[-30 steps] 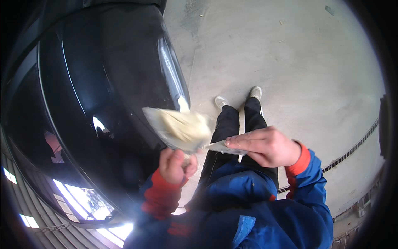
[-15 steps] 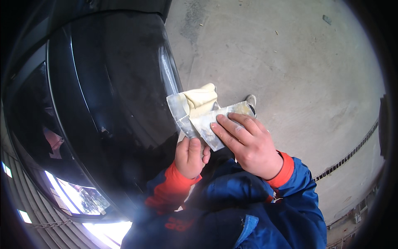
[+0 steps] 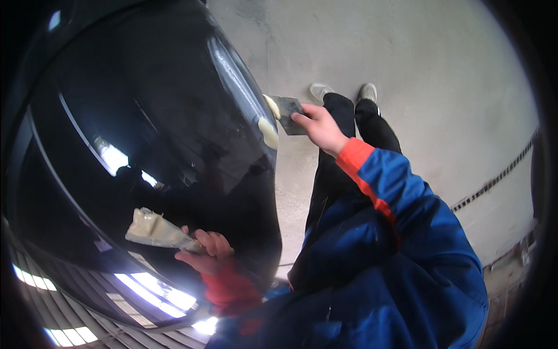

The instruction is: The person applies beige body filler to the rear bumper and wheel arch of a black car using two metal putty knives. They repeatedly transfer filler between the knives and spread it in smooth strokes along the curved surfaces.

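My right hand [image 3: 325,129] pinches a flat grey putty spreader [image 3: 292,115], its front edge carrying cream putty against the edge of a black car body panel [image 3: 174,87]. A blob of cream putty [image 3: 268,133] sticks to the panel just beside the spreader. Further up the same edge runs a dull grey, sanded-looking strip [image 3: 229,68]. At the lower left, over the glossy panel, my left hand [image 3: 210,251] is closed round the handle of a wide putty knife [image 3: 152,234]. More cream putty [image 3: 150,220] lies heaped on its blade.
The black car fills the left side and mirrors bright lights. Concrete floor [image 3: 442,87] spreads to the right, crossed by a slotted drain [image 3: 494,181]. My legs and pale shoes [image 3: 367,92] stand close to the panel's edge.
My hands have parted. The right one carried the spreader up to the panel's edge, where putty now sits. The left one moved left and down with the loaded putty knife.
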Demonstrator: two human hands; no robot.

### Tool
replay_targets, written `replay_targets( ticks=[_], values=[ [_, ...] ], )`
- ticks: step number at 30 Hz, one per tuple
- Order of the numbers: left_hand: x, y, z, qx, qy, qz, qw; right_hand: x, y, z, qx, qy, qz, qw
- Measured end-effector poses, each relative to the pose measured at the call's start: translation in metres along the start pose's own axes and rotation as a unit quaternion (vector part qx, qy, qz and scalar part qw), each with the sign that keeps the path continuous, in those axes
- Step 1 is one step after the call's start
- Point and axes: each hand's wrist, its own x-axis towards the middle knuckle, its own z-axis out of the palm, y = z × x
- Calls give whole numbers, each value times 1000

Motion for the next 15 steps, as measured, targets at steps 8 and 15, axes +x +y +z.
replay_targets(
  ticks=[8,15],
  values=[
    [21,-30,-20,0,-46,-29,999,80,94,34,-144,77,91,982],
    [42,-46,-55,-228,-173,-125,950,97,135,70,-270,131,-70,951]
  ],
)
